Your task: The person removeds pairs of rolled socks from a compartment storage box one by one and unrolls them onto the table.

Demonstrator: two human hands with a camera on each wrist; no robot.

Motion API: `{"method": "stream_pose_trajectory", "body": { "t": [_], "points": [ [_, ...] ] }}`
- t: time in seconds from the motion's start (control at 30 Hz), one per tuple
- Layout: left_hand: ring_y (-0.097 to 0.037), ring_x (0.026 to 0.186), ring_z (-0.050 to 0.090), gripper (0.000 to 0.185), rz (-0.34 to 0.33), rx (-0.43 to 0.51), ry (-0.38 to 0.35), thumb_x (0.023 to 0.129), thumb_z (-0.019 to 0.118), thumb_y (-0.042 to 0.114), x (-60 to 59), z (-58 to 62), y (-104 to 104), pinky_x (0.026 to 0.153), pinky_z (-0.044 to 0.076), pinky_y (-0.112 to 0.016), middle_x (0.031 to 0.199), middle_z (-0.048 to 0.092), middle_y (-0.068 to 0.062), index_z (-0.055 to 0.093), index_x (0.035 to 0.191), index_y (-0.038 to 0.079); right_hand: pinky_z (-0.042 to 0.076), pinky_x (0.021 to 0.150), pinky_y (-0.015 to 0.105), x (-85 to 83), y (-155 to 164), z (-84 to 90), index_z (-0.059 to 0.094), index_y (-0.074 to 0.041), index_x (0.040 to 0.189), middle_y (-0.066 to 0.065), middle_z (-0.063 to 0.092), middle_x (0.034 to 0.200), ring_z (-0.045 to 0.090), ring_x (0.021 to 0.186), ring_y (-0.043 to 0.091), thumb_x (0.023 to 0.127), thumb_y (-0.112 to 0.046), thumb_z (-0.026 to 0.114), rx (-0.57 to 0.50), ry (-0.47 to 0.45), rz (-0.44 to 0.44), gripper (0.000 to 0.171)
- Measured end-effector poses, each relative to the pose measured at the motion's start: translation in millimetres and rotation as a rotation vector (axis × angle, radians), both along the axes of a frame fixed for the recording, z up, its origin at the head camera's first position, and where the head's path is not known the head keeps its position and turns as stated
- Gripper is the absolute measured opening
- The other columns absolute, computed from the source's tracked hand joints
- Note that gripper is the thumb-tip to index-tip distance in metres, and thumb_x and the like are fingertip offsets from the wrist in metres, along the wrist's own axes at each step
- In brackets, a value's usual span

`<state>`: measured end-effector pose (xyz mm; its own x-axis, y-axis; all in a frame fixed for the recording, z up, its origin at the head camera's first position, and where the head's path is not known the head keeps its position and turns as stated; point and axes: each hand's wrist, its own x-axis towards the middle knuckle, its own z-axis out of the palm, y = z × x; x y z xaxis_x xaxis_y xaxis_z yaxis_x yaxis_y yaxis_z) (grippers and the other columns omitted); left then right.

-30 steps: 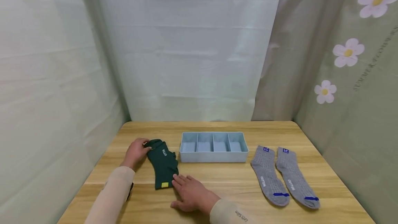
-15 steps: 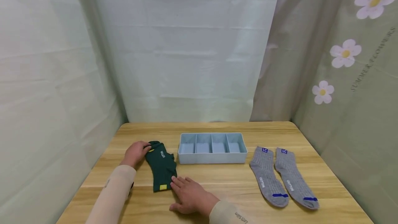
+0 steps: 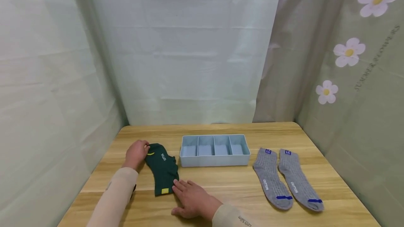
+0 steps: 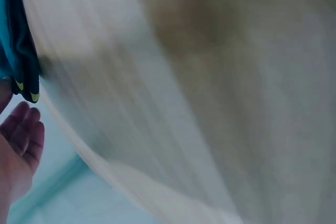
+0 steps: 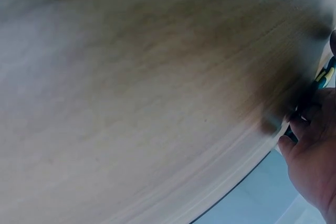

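On the left part of the table lies a dark green sock (image 3: 162,167), its toe pointing away and its cuff with a yellow tag toward me. Fingertips of my left hand (image 3: 135,154) are right at the toe's left edge. In the left wrist view, layered green cloth (image 4: 23,51) with two yellow marks hangs over the loosely bent fingers (image 4: 23,129). My right hand (image 3: 193,199) rests flat, its fingertips on the cuff's right edge. The right wrist view catches that hand (image 5: 315,156) at the frame's side, with a bit of dark cloth beside it.
A light blue box (image 3: 215,160) with several compartments in a row stands behind, right of the green sock. Two grey socks (image 3: 273,181) with blue marks lie side by side on the right. Curtains (image 3: 195,62) close off the wooden table (image 3: 233,192) at the back and sides.
The green sock's toe, bunched under the left fingers before, now lies flatter and rounder with its yellow stripe more visible. My left hand shifted slightly outward; the right hand stayed at the cuff.
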<state>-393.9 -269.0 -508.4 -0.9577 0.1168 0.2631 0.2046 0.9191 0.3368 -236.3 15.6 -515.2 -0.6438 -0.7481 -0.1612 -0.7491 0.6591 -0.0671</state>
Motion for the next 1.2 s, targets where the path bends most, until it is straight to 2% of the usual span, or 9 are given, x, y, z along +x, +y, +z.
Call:
{"method": "stream_pose_trajectory", "body": {
  "t": [0.1,0.23,0.3,0.37,0.5,0.63,0.8,1.03,1.2],
  "points": [
    [-0.041,0.099,0.059,0.019,-0.093,-0.063,0.076,0.095,0.063,0.005,2.8,0.6,4,0.088,0.048,-0.056,0.106,0.062,-0.025,0.067,0.108,-0.008,0.027,0.116,0.033,0.0,1,-0.5,0.036,-0.014,0.155,0.0,0.026,0.161,0.027,0.146,0.012,0.098,-0.066,0.039,-0.003,0.015,-0.017,0.077],
    [-0.041,0.109,0.059,0.021,-0.283,-0.207,0.149,0.091,0.063,-0.001,10.9,1.8,14,0.094,0.047,-0.055,0.116,0.063,-0.024,0.068,0.111,-0.007,0.028,0.116,0.034,-1.3,4,-1.2,0.037,-0.014,0.154,-0.001,0.027,0.161,0.026,0.146,0.013,0.097,-0.066,0.039,-0.005,0.013,-0.04,0.077],
    [-0.044,0.119,0.055,0.027,-0.358,-0.243,0.101,0.094,0.061,0.003,14.8,0.5,18,0.1,0.043,-0.055,0.126,0.059,-0.027,0.065,0.119,-0.008,0.028,0.116,0.034,-2.6,5,-1.9,0.037,-0.014,0.154,-0.001,0.027,0.161,0.026,0.146,0.012,0.097,-0.066,0.039,-0.005,0.011,-0.043,0.077],
    [-0.046,0.131,0.045,0.039,-0.391,-0.248,0.003,0.1,0.057,0.016,17.8,-0.5,22,0.107,0.036,-0.057,0.138,0.051,-0.029,0.058,0.13,-0.009,0.027,0.116,0.034,-3.5,6,-1.8,0.037,-0.015,0.154,-0.001,0.027,0.161,0.026,0.146,0.012,0.097,-0.067,0.039,-0.002,0.01,-0.042,0.077],
    [-0.051,0.14,0.027,0.066,-0.363,-0.221,-0.169,0.104,0.047,0.041,17.5,-4.1,25,0.111,0.025,-0.063,0.15,0.033,-0.034,0.042,0.144,-0.011,0.027,0.116,0.035,-4.0,5,-1.9,0.037,-0.015,0.154,-0.002,0.026,0.162,0.026,0.146,0.012,0.097,-0.066,0.04,-0.001,0.006,-0.034,0.077],
    [-0.054,0.141,0.02,0.08,-0.316,-0.192,-0.259,0.1,0.046,0.055,14.0,-5.5,22,0.111,0.022,-0.064,0.154,0.024,-0.036,0.038,0.146,-0.01,0.027,0.116,0.035,-2.9,4,-1.5,0.036,-0.015,0.155,-0.002,0.026,0.162,0.025,0.146,0.012,0.097,-0.066,0.039,-0.004,0.002,-0.02,0.077],
    [-0.053,0.143,0.014,0.092,-0.233,-0.148,-0.371,0.095,0.05,0.063,9.0,-2.6,17,0.113,0.019,-0.063,0.156,0.018,-0.035,0.032,0.149,-0.01,0.027,0.116,0.034,-1.4,2,-1.7,0.035,-0.015,0.155,-0.001,0.026,0.161,0.026,0.146,0.012,0.098,-0.066,0.039,-0.002,0.006,-0.002,0.077],
    [-0.05,0.144,0.016,0.102,-0.122,-0.174,-0.43,0.091,0.05,0.069,6.7,4.9,27,0.113,0.018,-0.063,0.156,0.02,-0.034,0.028,0.15,-0.011,0.028,0.115,0.035,-1.8,-1,-4.5,0.037,-0.015,0.154,0.0,0.029,0.161,0.028,0.145,0.013,0.097,-0.067,0.037,0.014,0.044,0.015,0.077],
    [-0.05,0.145,0.011,0.105,-0.076,-0.134,-0.44,0.09,0.051,0.07,7.8,1.4,33,0.113,0.01,-0.067,0.157,0.015,-0.034,0.022,0.152,-0.011,0.029,0.115,0.036,-2.0,-3,-3.4,0.042,-0.014,0.151,0.001,0.033,0.158,0.031,0.144,0.014,0.097,-0.068,0.037,0.013,0.058,0.013,0.077]
  ]
}}
